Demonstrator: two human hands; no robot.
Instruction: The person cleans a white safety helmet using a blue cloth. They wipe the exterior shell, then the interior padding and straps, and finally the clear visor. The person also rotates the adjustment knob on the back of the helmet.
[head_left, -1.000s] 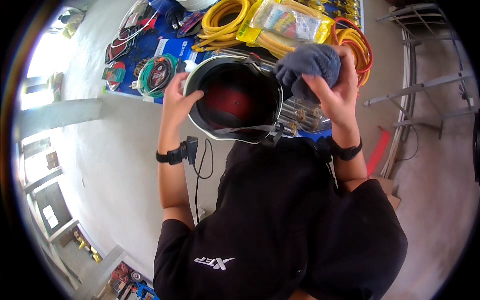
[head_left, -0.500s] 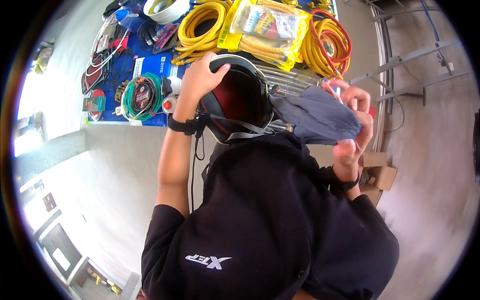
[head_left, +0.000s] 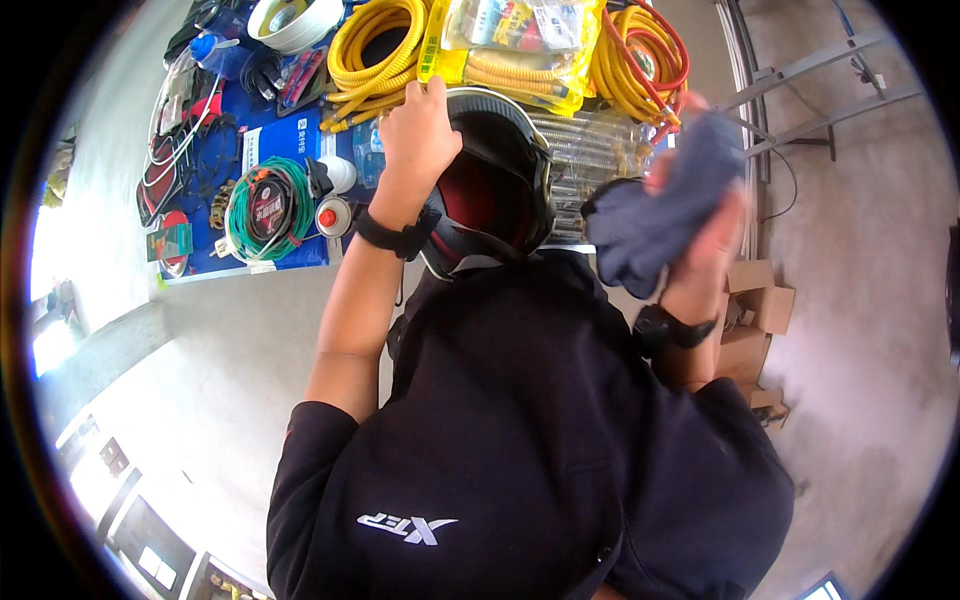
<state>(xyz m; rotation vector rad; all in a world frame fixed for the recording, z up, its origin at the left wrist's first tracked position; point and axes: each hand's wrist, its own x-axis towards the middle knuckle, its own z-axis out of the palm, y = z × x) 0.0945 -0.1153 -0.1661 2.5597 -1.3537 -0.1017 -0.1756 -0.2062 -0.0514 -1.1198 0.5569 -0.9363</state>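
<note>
While the left hand (head_left: 420,125) grips the upper rim of the black helmet (head_left: 495,185), fingers closed over its edge, the helmet sits just above the centre of the frame with its dark red lining facing the camera. Right of it, the right hand (head_left: 705,235), motion-blurred, is clamped on a bunched grey-blue cloth (head_left: 655,215), apart from the helmet. Behind lie yellow hose coils (head_left: 375,45) and a green wire spool (head_left: 270,205) on a blue mat (head_left: 290,135), upper left.
</note>
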